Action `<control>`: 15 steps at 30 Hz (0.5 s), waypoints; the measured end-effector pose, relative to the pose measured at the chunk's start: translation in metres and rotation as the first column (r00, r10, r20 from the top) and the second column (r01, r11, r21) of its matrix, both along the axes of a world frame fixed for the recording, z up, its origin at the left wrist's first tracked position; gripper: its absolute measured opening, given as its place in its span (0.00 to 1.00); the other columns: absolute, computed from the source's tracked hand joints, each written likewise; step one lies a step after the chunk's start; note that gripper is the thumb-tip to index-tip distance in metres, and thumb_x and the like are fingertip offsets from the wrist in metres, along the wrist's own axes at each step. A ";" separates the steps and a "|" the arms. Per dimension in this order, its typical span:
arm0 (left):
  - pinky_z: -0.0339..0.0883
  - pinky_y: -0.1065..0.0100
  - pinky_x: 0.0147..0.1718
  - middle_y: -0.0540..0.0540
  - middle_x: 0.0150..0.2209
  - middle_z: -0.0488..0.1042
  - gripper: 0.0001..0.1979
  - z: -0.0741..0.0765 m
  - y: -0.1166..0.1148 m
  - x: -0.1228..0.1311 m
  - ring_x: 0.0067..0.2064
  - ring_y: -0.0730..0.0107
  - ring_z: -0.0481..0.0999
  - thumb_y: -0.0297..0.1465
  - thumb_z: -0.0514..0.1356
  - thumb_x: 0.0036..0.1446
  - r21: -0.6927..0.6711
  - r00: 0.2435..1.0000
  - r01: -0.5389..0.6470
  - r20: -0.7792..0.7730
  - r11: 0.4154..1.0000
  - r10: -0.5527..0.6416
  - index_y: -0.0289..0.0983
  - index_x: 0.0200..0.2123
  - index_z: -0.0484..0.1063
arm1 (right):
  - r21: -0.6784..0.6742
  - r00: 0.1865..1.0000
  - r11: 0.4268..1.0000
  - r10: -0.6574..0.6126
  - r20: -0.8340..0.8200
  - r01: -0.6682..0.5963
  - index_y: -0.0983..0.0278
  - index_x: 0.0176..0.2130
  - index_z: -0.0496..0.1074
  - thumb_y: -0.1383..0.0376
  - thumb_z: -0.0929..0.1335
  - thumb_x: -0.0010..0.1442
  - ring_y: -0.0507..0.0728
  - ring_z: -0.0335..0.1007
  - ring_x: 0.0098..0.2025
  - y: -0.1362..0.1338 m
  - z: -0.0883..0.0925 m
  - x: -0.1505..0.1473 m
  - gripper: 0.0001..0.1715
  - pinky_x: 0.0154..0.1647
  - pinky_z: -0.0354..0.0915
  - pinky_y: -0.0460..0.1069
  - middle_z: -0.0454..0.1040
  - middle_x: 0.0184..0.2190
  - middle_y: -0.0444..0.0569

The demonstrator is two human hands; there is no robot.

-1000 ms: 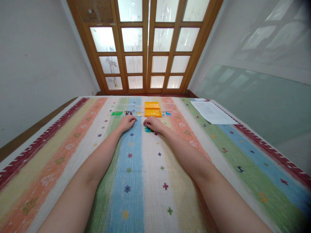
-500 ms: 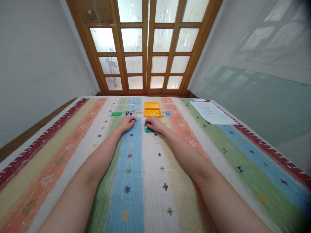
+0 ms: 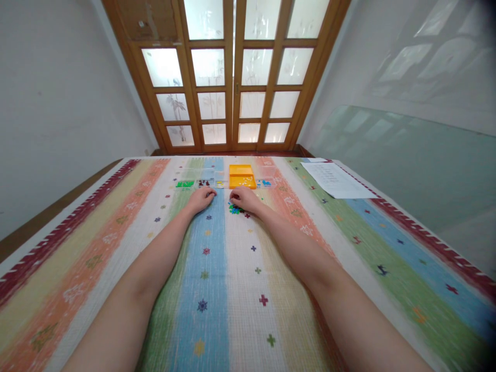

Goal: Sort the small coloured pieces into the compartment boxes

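My left hand [image 3: 202, 198] rests on the cloth with its fingers curled together, just in front of a clear box with dark red pieces [image 3: 204, 183]. Whatever its fingertips hold, if anything, is too small to make out. At the pile of small blue and green pieces [image 3: 234, 208] is my right hand [image 3: 245, 199], its fingers bent down and pinched at the pile's far edge. What lies between those fingers is hidden. Beyond the right hand stands an open yellow box [image 3: 242, 170] with small white pieces inside.
Clear boxes flank the yellow one: green pieces [image 3: 185, 184] at left, yellow pieces [image 3: 219, 184] nearer the middle, blue pieces [image 3: 264, 183] at right. A printed paper sheet [image 3: 336, 179] lies on the striped tablecloth [image 3: 217, 330] at right. Wooden glazed doors [image 3: 233, 103] stand behind the table.
The view has tilted very slightly. Both hands stay in nearly the same places, and the boxes and pile show no clear change.
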State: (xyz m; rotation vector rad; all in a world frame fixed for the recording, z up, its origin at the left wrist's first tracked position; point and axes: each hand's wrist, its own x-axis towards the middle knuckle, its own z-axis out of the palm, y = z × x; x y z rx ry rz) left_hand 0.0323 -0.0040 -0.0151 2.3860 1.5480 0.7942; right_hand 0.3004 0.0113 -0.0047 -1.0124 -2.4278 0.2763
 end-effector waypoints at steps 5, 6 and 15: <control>0.70 0.61 0.51 0.44 0.44 0.78 0.14 0.006 -0.008 0.015 0.47 0.60 0.77 0.33 0.55 0.67 0.001 0.998 0.043 -0.046 0.999 -0.043 0.40 0.44 0.81 | -0.013 0.973 0.988 -0.157 -0.168 0.157 0.63 0.36 0.78 0.68 0.70 0.61 0.57 0.71 0.39 0.012 0.000 0.016 0.05 0.43 0.63 0.49 0.79 0.35 0.50; 0.70 0.61 0.51 0.44 0.44 0.78 0.14 0.008 -0.010 0.020 0.47 0.60 0.77 0.33 0.55 0.67 0.002 0.996 0.061 -0.058 0.998 -0.060 0.40 0.44 0.81 | -0.026 0.957 0.982 -0.190 -0.218 0.189 0.63 0.36 0.78 0.67 0.69 0.61 0.57 0.71 0.38 0.014 0.001 0.021 0.05 0.42 0.63 0.49 0.79 0.35 0.49; 0.70 0.62 0.50 0.43 0.46 0.77 0.13 0.018 -0.025 0.039 0.47 0.60 0.77 0.33 0.57 0.67 -0.013 0.983 0.140 -0.118 0.990 -0.141 0.41 0.47 0.81 | -0.144 0.582 0.768 -0.580 -0.570 0.624 0.63 0.43 0.76 0.62 0.65 0.65 0.59 0.73 0.39 0.038 0.004 0.078 0.12 0.42 0.65 0.51 0.80 0.39 0.53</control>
